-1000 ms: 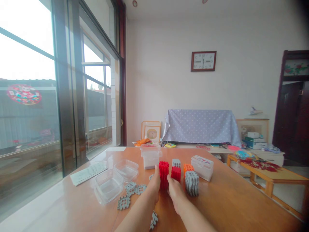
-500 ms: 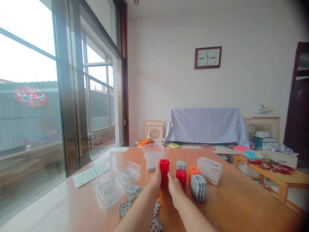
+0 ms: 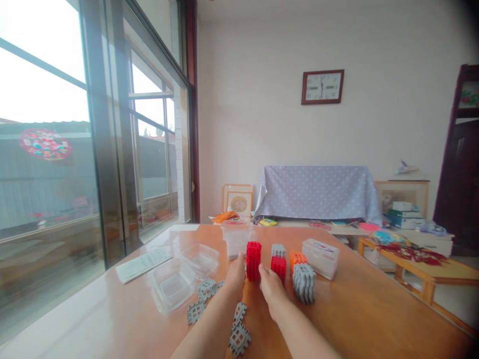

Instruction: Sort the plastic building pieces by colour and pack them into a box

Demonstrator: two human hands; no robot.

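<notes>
A tall red stack of interlocking toy plates [image 3: 253,261] stands on the table between my two hands. My left hand [image 3: 235,273] is on its left with a narrow gap, stretched forward and open. My right hand [image 3: 271,288] is close by the stack's lower right side, open too; its far fingers are partly hidden, and I cannot tell if it touches. To the right stand a shorter red stack [image 3: 278,269], a grey stack [image 3: 304,283], an orange stack [image 3: 298,260] and another grey stack [image 3: 278,250]. Loose grey plates [image 3: 239,339] lie near my forearms.
Clear plastic tubs [image 3: 172,288] and a folded paper [image 3: 142,264] are on the left of the table. A lidded clear box [image 3: 321,259] sits at the right, and more clear containers [image 3: 237,238] are behind the tall red stack. Beyond stands a cloth-covered object [image 3: 318,193].
My left hand has drawn away slightly to the left of the tall red stack, opening a gap. The view has tilted and shifted a little; the stacks stay in place.
</notes>
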